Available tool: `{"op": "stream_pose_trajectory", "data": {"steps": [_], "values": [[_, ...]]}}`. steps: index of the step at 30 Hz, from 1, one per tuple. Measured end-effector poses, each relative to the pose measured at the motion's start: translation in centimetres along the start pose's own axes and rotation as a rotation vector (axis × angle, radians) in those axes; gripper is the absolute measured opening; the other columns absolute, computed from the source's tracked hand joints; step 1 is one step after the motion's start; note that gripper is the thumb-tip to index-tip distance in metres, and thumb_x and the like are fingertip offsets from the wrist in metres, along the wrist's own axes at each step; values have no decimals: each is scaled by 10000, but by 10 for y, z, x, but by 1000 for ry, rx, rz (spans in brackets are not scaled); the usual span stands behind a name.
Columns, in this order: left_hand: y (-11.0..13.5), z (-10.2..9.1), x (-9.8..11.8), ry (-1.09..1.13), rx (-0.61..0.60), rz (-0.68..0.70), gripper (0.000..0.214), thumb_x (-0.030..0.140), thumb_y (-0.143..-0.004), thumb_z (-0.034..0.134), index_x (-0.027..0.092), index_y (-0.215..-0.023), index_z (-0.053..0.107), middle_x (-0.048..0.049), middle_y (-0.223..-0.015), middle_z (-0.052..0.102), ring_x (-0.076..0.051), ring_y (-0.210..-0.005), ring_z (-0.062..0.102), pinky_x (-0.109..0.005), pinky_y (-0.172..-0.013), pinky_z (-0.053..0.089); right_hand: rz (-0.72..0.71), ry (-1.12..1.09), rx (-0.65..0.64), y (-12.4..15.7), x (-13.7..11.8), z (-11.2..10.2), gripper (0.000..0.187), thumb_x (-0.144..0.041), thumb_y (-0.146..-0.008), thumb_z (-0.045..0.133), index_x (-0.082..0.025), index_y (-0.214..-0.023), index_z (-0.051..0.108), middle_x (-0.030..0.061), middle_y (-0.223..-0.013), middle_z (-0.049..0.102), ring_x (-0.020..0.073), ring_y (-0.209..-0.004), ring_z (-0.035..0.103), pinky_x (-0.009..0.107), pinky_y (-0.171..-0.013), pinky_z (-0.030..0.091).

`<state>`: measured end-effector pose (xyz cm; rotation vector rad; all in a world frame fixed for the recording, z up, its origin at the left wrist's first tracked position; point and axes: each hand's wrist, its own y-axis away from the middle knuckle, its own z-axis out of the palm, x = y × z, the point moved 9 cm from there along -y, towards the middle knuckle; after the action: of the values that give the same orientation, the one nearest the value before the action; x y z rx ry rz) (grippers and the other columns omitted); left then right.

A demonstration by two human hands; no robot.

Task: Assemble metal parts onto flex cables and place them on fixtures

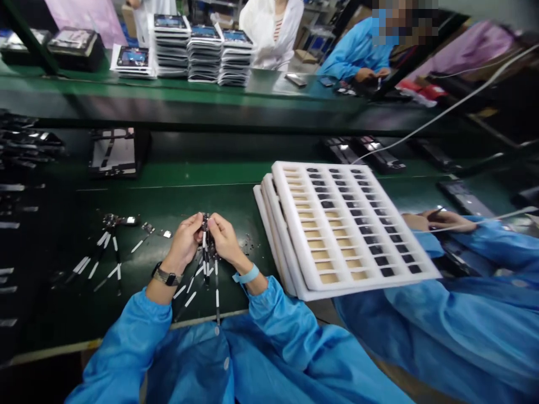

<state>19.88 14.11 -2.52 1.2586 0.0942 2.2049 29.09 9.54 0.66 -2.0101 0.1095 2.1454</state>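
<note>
Between my two hands is a small circuit board (205,220) with a dark and white ribbon strip hanging down. My left hand (184,240) pinches it from the left, fingers closed. My right hand (226,238) closes its thumb and fingers on the right side. Beneath both hands lies a pile of similar parts with ribbon strips (217,280), partly hidden by the hands. A cluster of boards with white-ended strips (110,221) rests on the green bench to the left. Nearer to my left hand is a small loose board (148,228).
Stacked white foam trays (311,269), with dark parts in many slots, stand right of my hands. A co-worker's hand (450,220) is beyond them. A raised green shelf (189,95) crosses ahead, bearing stacks of devices (170,50). A white cable (446,109) slants across the right.
</note>
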Motion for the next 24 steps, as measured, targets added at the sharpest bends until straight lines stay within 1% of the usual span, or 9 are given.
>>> {"op": "stream_pose_trajectory", "data": {"steps": [2,4,9,14,16,18,19,21,24], "values": [[1,2,-2,41,-30,-34,527,505,-603,1032,146,-737,671,56,-565,520,-46,-448,401,-179,-432,299,16,-24,-1,0,-1,0,626,-843,-961,536,-250,-773,467,-29,-660,488,157,-615,441,301,-614,399],[1,1,0,41,-32,-17,493,483,-640,1021,142,-731,676,44,-579,534,-53,-466,412,-190,-444,307,23,-8,10,-2,-2,-2,654,-867,-939,541,-247,-745,465,-36,-652,444,151,-613,402,302,-612,376],[5,1,7,-96,-20,51,457,510,-737,968,132,-740,712,40,-562,511,-53,-471,392,-200,-451,246,26,76,88,-2,-5,-14,675,-895,-907,552,-243,-741,484,-36,-657,443,153,-629,399,306,-613,347],[9,11,0,-6,-80,-42,501,502,-616,1024,139,-730,699,25,-597,565,-63,-489,432,-203,-472,304,63,-46,11,-1,0,-10,657,-869,-889,617,-247,-728,477,-56,-597,402,131,-555,331,294,-555,290],[9,14,-3,46,-121,-83,529,492,-573,1044,148,-702,664,38,-578,538,-64,-487,419,-208,-482,322,56,-88,-7,-3,1,-7,642,-843,-896,639,-245,-721,485,-60,-588,389,123,-537,307,290,-538,270],[7,15,-5,55,-170,-107,545,512,-593,1032,162,-676,622,54,-542,486,-68,-471,384,-221,-478,309,47,-81,-21,-5,1,-7,630,-826,-908,640,-240,-720,508,-61,-576,386,118,-524,307,287,-525,263],[5,14,-6,43,-187,-108,548,539,-621,1013,169,-678,612,57,-534,471,-72,-467,371,-230,-477,299,38,-58,-11,-5,0,-11,618,-814,-915,642,-236,-727,529,-61,-572,392,116,-518,316,286,-519,265],[0,8,-6,-23,-175,-62,547,604,-673,963,169,-719,635,50,-550,484,-80,-476,365,-243,-483,268,-1,11,75,-1,-12,-30,567,-764,-932,656,-228,-766,581,-55,-571,426,113,-508,357,288,-505,283],[-4,-9,0,-248,-61,114,541,662,-778,857,148,-769,692,41,-578,497,-88,-518,366,-258,-520,237,-127,55,328,18,-50,-73,441,-656,-924,724,-230,-835,652,-19,-563,519,134,-481,465,314,-470,332]]}}
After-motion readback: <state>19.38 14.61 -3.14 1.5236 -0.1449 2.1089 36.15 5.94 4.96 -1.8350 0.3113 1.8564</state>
